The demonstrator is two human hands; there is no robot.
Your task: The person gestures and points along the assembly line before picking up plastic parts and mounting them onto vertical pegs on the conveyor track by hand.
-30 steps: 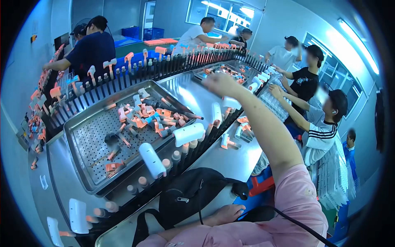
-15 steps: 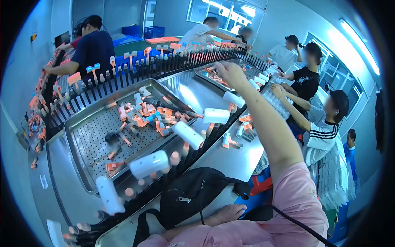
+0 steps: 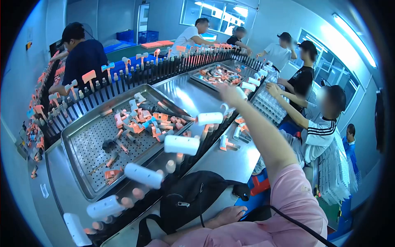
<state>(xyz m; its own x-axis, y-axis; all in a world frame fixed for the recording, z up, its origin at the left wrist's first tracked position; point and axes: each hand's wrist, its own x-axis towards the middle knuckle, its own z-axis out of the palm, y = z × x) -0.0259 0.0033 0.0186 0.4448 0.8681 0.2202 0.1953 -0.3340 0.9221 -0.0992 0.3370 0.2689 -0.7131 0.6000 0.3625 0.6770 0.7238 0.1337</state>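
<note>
My right hand (image 3: 231, 95) reaches out over the near row of black pegs, its fingers smeared by motion. Close beside it are white curved plastic parts (image 3: 210, 118) on the pegs; whether it touches or holds one cannot be told. More white parts (image 3: 181, 145) sit on pegs along the row toward the lower left. My left hand (image 3: 231, 215) rests low in front of me with curled fingers, near a black bag (image 3: 191, 195); its palm is hidden. Beyond the row, a perforated metal tray (image 3: 82, 160) bears a heap of orange, white and grey plastic pieces (image 3: 146, 119).
A second tray (image 3: 197, 79) of pieces lies farther back. Behind it curves a far row of black pegs (image 3: 135, 78) with coloured parts. Several co-workers stand or sit around the line; one at right (image 3: 325, 131) handles clear plastic trays (image 3: 269, 103).
My right hand has drawn back toward me from above the far tray. The white parts on the near pegs have shifted toward the lower left. My left hand stays where it was.
</note>
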